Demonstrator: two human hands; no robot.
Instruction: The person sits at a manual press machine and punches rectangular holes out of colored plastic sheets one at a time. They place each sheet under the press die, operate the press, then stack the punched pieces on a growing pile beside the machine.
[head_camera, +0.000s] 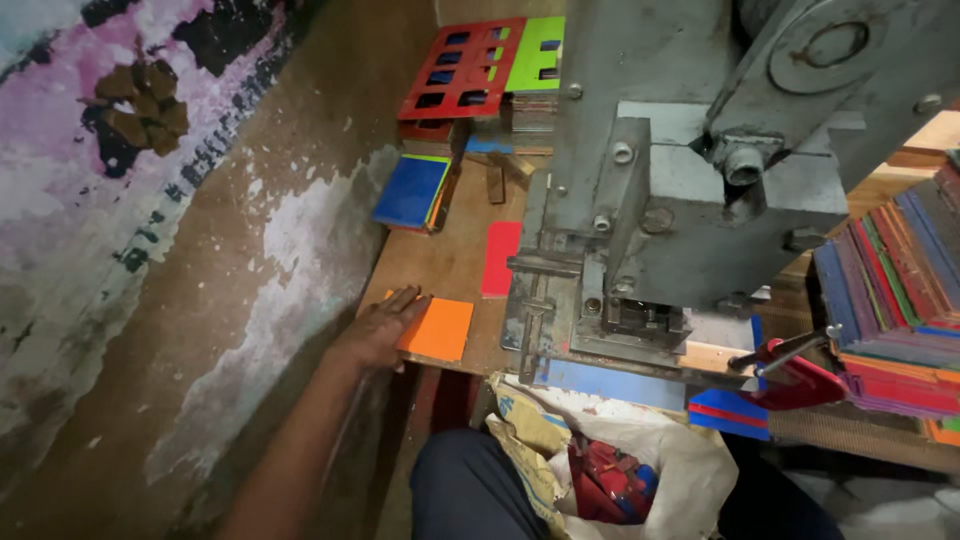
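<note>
The orange sheet (438, 329) lies flat at the near edge of the bench (440, 262), left of the grey press (640, 200), its long axis running from the left hand toward the press. The left hand (383, 328) rests with fingers extended on the sheet's left edge, nothing clasped. The right hand is out of view, so its state cannot be told.

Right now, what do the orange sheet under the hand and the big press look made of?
Orange sheet: probably plastic or coated card, thin, flat, evenly coloured, matte. The left hand rests on its edge. Press: grey painted metal, likely cast, with bolts and worn, grimy paint.
</note>
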